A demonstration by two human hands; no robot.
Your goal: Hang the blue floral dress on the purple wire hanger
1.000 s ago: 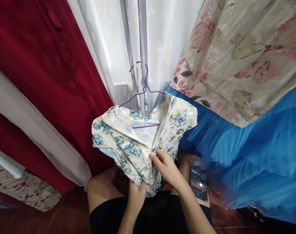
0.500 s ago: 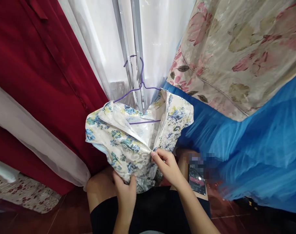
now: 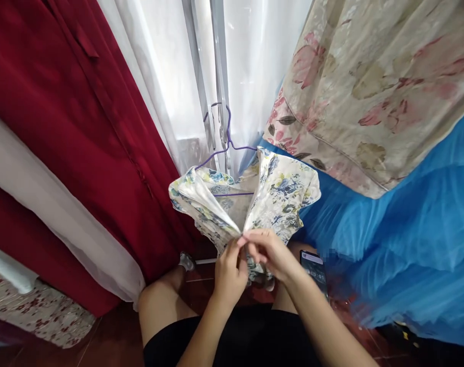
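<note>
A white garment with blue, green and yellow flowers [image 3: 287, 191] hangs on a purple wire hanger [image 3: 229, 141]. Its front opening forms a deep V showing the pale lining. At the bottom of that V, my right hand [image 3: 270, 251] pinches the edge of the garment between thumb and fingers. Right beside it, my left hand [image 3: 231, 267] is closed on the cloth just below the same point, its fingertips touching those of the right. Whatever fastening lies under the fingertips is hidden. The lower part of the garment hangs behind my hands.
The hanger hooks onto a grey metal frame [image 3: 218, 66] before a white curtain [image 3: 163, 61]. Red fabric [image 3: 82, 153] hangs left; a beige rose-print garment [image 3: 369, 102] and blue tulle [image 3: 369, 244] hang right. A phone [image 3: 314, 270] rests by my right thigh.
My left hand has risen from the garment's lower hem to meet my right hand at the base of the opening. The garment's left side has swung inward.
</note>
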